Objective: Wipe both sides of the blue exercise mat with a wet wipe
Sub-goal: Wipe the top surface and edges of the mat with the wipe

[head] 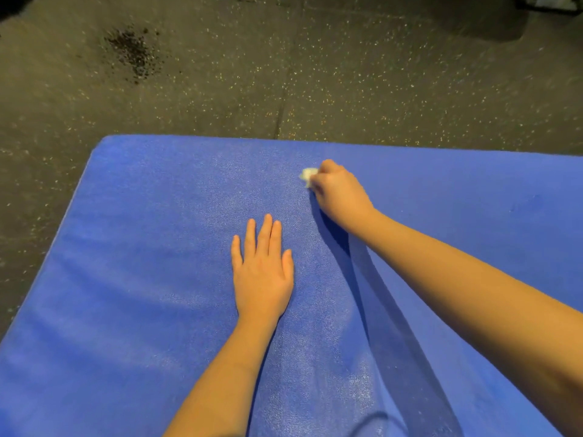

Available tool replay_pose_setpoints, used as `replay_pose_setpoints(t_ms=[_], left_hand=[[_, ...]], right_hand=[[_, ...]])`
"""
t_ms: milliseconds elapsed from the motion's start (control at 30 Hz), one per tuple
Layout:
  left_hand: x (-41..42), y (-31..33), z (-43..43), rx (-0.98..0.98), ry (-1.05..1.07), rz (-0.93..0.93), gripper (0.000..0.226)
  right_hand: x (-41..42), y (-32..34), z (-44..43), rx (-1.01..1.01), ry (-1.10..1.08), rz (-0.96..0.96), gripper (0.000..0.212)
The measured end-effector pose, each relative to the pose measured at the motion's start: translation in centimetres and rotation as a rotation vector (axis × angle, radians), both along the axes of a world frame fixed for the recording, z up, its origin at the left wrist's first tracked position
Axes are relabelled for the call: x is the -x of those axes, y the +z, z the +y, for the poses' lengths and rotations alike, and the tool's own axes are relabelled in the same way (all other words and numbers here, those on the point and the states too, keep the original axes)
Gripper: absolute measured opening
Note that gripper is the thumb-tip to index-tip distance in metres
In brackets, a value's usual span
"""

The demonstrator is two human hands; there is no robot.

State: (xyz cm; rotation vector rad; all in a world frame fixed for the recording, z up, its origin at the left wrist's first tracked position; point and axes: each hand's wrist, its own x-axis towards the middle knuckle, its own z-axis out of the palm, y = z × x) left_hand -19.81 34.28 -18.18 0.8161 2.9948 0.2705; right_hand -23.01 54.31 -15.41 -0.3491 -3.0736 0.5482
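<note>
— What do we take in first?

— We see the blue exercise mat (142, 247) lying flat and filling the lower two thirds of the frame. Its rounded far corner sits at centre left, and its far edge runs off to the right. A paler, shinier sheen shows on its surface through the middle.

— And behind it?

— We see the dark speckled floor (347, 74) across the top of the frame and down the left side. A seam (284, 105) in it runs toward the mat's far edge, and a black spattered patch (134, 53) lies at upper left.

— What about the hands?

— We find the left hand (262, 272) at centre frame, palm down on the mat, with its fingers straight, close together and holding nothing. The right hand (340, 197) reaches in from the lower right and sits just up and right of the left one, its fingers curled tight.

— Curled round what?

— We make out a small white wet wipe (307, 175), bunched up. It pokes out at the knuckles and is pressed against the mat near the far edge.
</note>
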Motion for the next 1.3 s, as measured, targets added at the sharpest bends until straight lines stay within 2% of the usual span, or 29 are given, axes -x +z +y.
replay_pose_setpoints(t_ms=[67, 100, 200, 233, 367, 433, 567, 600, 633, 700, 767, 800, 900, 933, 967, 1100, 1133, 1167, 1233, 1267, 1300], left_hand=[[0.1, 0.0, 0.1, 0.0, 0.001, 0.002, 0.056], [0.1, 0.0, 0.1, -0.004, 0.001, 0.002, 0.056], [0.0, 0.0, 0.0, -0.019, -0.003, -0.006, 0.056], [0.0, -0.1, 0.0, -0.021, -0.002, -0.006, 0.056], [0.0, 0.0, 0.0, -0.019, 0.007, -0.015, 0.057], [0.0, 0.0, 0.1, -0.016, 0.007, -0.016, 0.057], [0.0, 0.1, 0.0, -0.015, 0.004, -0.012, 0.056], [0.0, 0.1, 0.0, -0.017, 0.006, -0.011, 0.057], [0.0, 0.1, 0.0, -0.018, 0.007, -0.01, 0.057], [0.0, 0.1, 0.1, -0.017, 0.008, -0.01, 0.057], [0.0, 0.2, 0.1, -0.013, 0.009, -0.013, 0.057], [0.0, 0.2, 0.2, -0.009, 0.007, -0.015, 0.057], [0.0, 0.0, 0.0, -0.005, 0.005, -0.016, 0.057], [0.0, 0.0, 0.0, -0.004, 0.005, -0.015, 0.057], [0.0, -0.1, -0.1, -0.006, 0.005, -0.015, 0.057], [0.0, -0.1, 0.1, -0.017, 0.005, -0.012, 0.057], [0.1, -0.1, 0.2, -0.016, 0.005, -0.011, 0.057], [0.1, -0.1, 0.2, -0.011, 0.005, -0.011, 0.057], [0.0, -0.1, 0.0, -0.004, 0.003, -0.017, 0.057], [0.0, -0.1, 0.0, -0.005, 0.004, -0.022, 0.058], [0.0, -0.1, 0.0, -0.009, 0.006, -0.024, 0.058]], right_hand=[[-0.4, 0.5, 0.2, -0.081, 0.138, -0.013, 0.01], [-0.2, 1.2, 1.0, -0.119, 0.081, -0.038, 0.013], [1.1, 2.0, 3.3, -0.182, -0.275, -0.053, 0.021], [1.7, 2.0, 3.4, -0.186, -0.311, -0.066, 0.02], [2.9, 1.3, 1.8, -0.054, -0.04, -0.112, 0.016], [2.4, 1.4, 2.5, -0.109, 0.013, -0.11, 0.017], [2.1, 2.3, 5.2, -0.279, -0.354, -0.115, 0.025], [2.3, 2.4, 5.2, -0.266, -0.374, -0.117, 0.026], [2.7, 2.5, 4.6, -0.203, -0.326, -0.096, 0.024], [2.9, 1.9, 3.0, -0.078, -0.067, -0.08, 0.018], [1.7, 1.5, 2.5, -0.118, 0.09, -0.092, 0.016], [1.0, 1.5, 3.1, -0.156, 0.038, -0.071, 0.016], [-0.2, 1.4, 5.4, -0.186, -0.354, -0.009, 0.023], [-0.6, 1.2, 5.7, -0.192, -0.402, -0.005, 0.022], [-0.8, 1.2, 5.4, -0.171, -0.377, 0.012, 0.021], [-2.6, 0.1, 4.2, -0.074, 0.128, 0.021, 0.01], [-2.9, 0.1, 4.9, -0.091, 0.143, 0.008, 0.008], [-3.0, -0.1, 5.7, -0.105, 0.07, 0.012, 0.007], [-3.2, -0.3, 6.3, -0.081, -0.272, 0.054, 0.012], [-3.6, -0.3, 5.5, -0.044, -0.357, 0.087, 0.014], [-4.0, -0.3, 4.0, 0.016, -0.311, 0.121, 0.013]])
